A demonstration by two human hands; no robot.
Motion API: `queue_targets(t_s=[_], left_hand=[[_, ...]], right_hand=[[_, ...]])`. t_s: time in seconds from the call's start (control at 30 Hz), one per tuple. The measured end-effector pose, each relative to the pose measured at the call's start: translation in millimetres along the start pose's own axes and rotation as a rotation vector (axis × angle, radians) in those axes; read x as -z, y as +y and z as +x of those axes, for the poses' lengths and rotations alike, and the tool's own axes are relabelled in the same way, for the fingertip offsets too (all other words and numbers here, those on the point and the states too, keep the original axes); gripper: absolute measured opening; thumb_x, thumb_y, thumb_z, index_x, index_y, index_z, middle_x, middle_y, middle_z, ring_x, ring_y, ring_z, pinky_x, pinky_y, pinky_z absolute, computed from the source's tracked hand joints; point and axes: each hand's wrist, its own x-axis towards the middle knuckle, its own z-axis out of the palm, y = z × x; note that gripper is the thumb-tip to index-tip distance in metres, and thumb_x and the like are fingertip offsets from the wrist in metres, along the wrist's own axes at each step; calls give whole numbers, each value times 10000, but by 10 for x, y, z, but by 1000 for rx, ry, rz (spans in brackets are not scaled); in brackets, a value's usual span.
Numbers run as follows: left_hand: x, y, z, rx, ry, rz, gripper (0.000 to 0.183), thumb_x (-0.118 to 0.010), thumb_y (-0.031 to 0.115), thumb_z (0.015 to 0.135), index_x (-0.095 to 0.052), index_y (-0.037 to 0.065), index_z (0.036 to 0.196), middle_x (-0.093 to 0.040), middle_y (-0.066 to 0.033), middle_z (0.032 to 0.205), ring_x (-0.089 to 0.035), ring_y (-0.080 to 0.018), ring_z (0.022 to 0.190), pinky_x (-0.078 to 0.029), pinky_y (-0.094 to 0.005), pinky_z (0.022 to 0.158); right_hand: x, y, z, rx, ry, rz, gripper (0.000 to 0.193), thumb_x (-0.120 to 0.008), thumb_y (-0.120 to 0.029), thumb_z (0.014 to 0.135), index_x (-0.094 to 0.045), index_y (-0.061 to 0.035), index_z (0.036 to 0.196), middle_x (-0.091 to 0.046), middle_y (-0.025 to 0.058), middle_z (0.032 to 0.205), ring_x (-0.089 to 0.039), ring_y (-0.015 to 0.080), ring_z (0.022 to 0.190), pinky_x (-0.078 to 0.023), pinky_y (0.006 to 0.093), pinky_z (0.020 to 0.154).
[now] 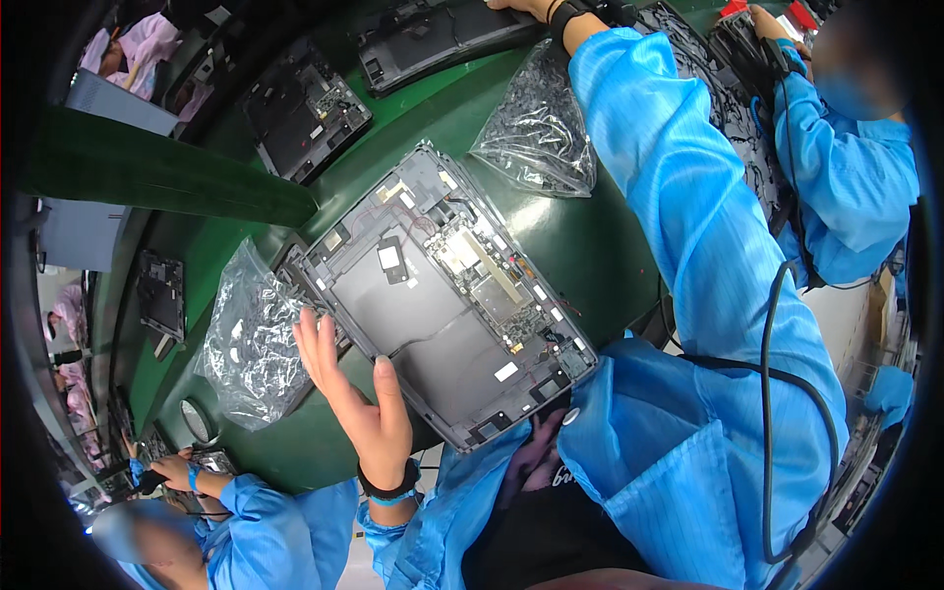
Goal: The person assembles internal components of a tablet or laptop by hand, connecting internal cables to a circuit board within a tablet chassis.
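Observation:
A grey laptop base [393, 305] with its circuit board [487, 280] exposed lies tilted in front of me. Thin cables and a small black part with a white label [391, 261] sit inside it. My left hand [359, 398] is open at its near-left edge, fingers spread and apparently holding nothing; whether it touches the edge I cannot tell. My right arm stretches far forward. At the top rim of the view, my right hand [531, 7] is beside another dark laptop base [433, 44]; its fingers are mostly cut off.
Clear plastic bags [251, 339] [541, 128] lie left and right of the near base on the green bench [590, 246]. Another opened base [305, 113] sits at the far left. A green post [167, 182] juts in. Co-workers in blue sit at lower left [265, 531] and right [846, 187].

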Motion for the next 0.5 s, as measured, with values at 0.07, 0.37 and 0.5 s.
queue_targets(t_s=[0.07,0.37,0.5], left_hand=[[31,32,-35,15,58,-44,569,-552,111,902,-355,-10,1422,-264,-208,1529,-146,-364,1454,-102,-480,1160],[219,322,627,184,-242,-1041,617,-543,224,941,-307,-90,1416,-383,-276,1432,-381,-331,1350,-303,-457,1126],[82,455,1017,338,-249,-1198,636,-488,300,995,-250,-128,1400,-386,-305,1395,-423,-355,1299,-350,-467,1109]], right_hand=[[441,-454,-587,-83,-131,387,224,-634,-180,808,-678,40,800,-690,162,794,-664,283,715,-518,402,613],[1279,-1280,-1974,-118,-187,1432,160,-579,-180,885,-614,-63,783,-614,45,699,-578,174,619,-490,313,566],[1637,-1648,-3066,5,-92,1724,124,-546,-148,914,-617,-47,928,-643,37,787,-611,154,683,-508,299,653]])
